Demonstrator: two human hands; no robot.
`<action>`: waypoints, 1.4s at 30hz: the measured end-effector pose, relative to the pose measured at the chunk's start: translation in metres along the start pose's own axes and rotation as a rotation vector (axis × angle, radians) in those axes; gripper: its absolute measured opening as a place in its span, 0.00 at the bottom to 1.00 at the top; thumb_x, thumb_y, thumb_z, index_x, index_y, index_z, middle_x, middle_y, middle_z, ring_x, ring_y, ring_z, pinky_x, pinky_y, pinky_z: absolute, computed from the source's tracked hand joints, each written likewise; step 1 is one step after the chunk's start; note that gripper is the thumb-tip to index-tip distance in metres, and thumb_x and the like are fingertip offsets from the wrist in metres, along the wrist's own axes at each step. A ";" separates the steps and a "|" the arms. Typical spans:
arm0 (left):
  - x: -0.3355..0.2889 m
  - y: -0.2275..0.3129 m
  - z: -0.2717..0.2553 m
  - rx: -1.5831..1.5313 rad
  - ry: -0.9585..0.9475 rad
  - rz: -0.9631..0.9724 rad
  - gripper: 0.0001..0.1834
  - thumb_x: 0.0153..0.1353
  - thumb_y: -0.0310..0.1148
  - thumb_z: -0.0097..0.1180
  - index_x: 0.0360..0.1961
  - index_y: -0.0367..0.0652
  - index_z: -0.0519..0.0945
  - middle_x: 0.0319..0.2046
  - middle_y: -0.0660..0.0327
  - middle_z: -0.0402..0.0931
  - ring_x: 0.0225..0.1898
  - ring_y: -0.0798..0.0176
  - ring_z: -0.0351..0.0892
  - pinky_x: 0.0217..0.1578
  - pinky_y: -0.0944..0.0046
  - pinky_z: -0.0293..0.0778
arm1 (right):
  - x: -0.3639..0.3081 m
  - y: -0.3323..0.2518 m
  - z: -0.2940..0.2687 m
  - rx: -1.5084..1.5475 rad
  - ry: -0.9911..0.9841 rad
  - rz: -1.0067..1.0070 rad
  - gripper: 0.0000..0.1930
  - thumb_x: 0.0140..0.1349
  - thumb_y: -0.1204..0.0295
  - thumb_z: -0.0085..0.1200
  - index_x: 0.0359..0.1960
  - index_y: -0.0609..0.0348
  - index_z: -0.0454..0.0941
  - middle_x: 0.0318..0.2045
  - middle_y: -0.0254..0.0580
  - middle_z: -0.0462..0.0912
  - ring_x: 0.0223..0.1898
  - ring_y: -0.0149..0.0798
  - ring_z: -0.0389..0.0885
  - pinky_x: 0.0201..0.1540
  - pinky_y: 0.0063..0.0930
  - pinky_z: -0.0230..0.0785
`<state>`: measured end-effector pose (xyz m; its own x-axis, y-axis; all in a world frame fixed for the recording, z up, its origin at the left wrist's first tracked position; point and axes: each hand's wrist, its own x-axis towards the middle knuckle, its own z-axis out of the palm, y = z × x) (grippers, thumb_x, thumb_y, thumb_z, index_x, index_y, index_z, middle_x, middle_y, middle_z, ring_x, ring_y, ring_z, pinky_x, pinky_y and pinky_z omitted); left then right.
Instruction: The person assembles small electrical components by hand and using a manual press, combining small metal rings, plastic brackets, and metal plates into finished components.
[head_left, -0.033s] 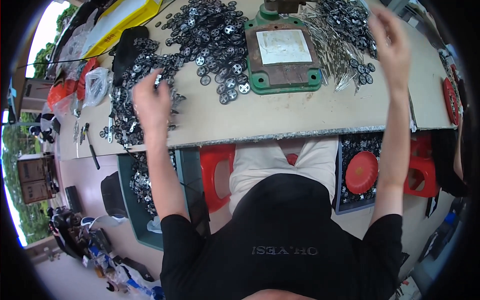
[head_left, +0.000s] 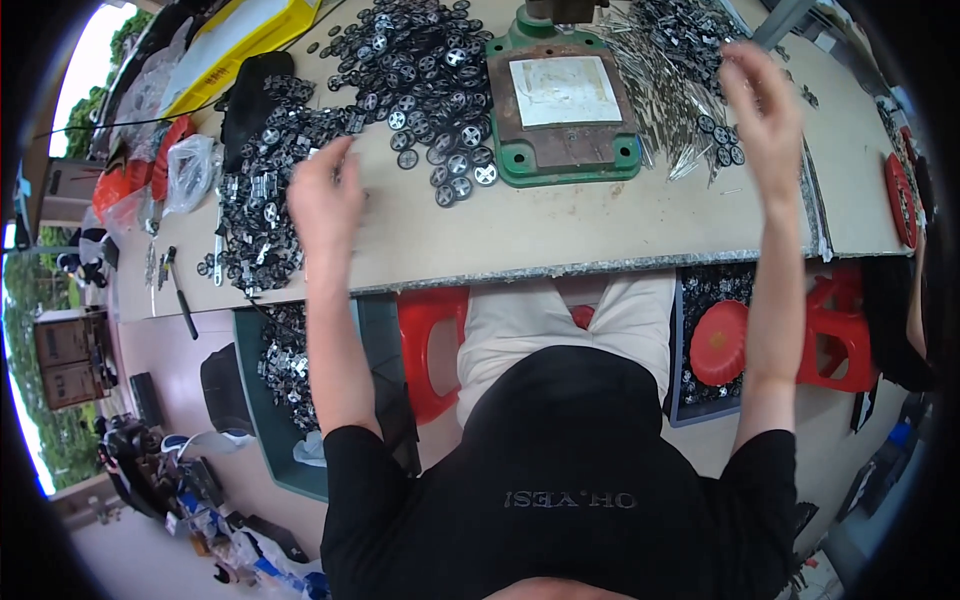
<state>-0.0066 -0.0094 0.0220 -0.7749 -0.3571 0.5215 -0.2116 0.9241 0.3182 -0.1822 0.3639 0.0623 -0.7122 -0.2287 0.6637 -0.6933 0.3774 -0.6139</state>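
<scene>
My left hand (head_left: 322,205) hovers over the table at the right edge of a heap of small black-and-silver parts (head_left: 255,215). Its thumb and forefinger curl toward each other, and whatever they hold is too small or hidden to make out. Up at the right, my right hand (head_left: 768,125) has thumb and fingertips drawn together in a pinch beside a bundle of thin metal pins (head_left: 665,110); nothing nameable shows in it. Between the hands stands a green-and-brown machine base (head_left: 570,150) with a pale plate on top. Small black wheels with silver spokes (head_left: 430,80) lie piled to its left.
Several loose wheels (head_left: 722,140) lie near the pins, with more dark parts (head_left: 690,35) behind. A hammer (head_left: 181,295) rests at the table's left edge. Below are a green crate (head_left: 248,400) of parts, red stools (head_left: 412,350) and a red dish (head_left: 718,345) on another crate.
My left hand has shifted right, off the heap of black-and-silver parts. The right hand has moved slightly left and inward.
</scene>
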 end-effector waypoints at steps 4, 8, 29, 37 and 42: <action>-0.006 0.029 0.057 0.189 -0.127 0.035 0.12 0.49 0.31 0.58 0.36 0.38 0.80 0.30 0.52 0.78 0.36 0.49 0.75 0.39 0.56 0.69 | -0.076 0.015 -0.002 -0.005 -0.038 0.198 0.07 0.56 0.75 0.53 0.37 0.58 0.78 0.36 0.34 0.77 0.32 0.26 0.74 0.34 0.19 0.66; -0.003 0.020 0.066 0.026 -0.198 -0.102 0.11 0.48 0.29 0.59 0.35 0.38 0.80 0.29 0.52 0.78 0.30 0.51 0.76 0.34 0.56 0.71 | -0.104 0.035 -0.017 0.033 -0.049 0.465 0.07 0.55 0.76 0.53 0.35 0.60 0.78 0.33 0.34 0.77 0.28 0.26 0.73 0.32 0.19 0.66; -0.071 0.170 0.081 -1.732 -0.853 -0.780 0.14 0.60 0.23 0.47 0.47 0.31 0.71 0.41 0.50 0.75 0.44 0.56 0.77 0.43 0.66 0.77 | -0.076 0.041 -0.014 -0.366 -0.721 0.190 0.06 0.52 0.75 0.53 0.28 0.65 0.72 0.29 0.46 0.75 0.33 0.49 0.74 0.36 0.38 0.66; -0.071 0.168 0.085 -1.802 -0.882 -0.817 0.20 0.62 0.23 0.43 0.55 0.29 0.63 0.47 0.47 0.71 0.49 0.53 0.74 0.50 0.60 0.73 | -0.082 -0.005 0.008 0.549 -0.376 0.658 0.07 0.57 0.75 0.52 0.36 0.64 0.76 0.27 0.38 0.79 0.23 0.30 0.77 0.25 0.20 0.68; -0.071 0.165 0.086 -1.804 -0.918 -0.809 0.21 0.62 0.24 0.44 0.55 0.26 0.62 0.47 0.48 0.71 0.47 0.58 0.75 0.50 0.61 0.73 | -0.109 -0.014 0.041 0.844 -0.284 0.704 0.09 0.60 0.73 0.52 0.38 0.67 0.76 0.27 0.38 0.80 0.24 0.22 0.75 0.21 0.12 0.64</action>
<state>-0.0376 0.1807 -0.0305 -0.9359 0.1572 -0.3154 -0.3404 -0.6344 0.6940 -0.0999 0.3471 -0.0188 -0.8975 -0.4411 0.0025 0.0947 -0.1981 -0.9756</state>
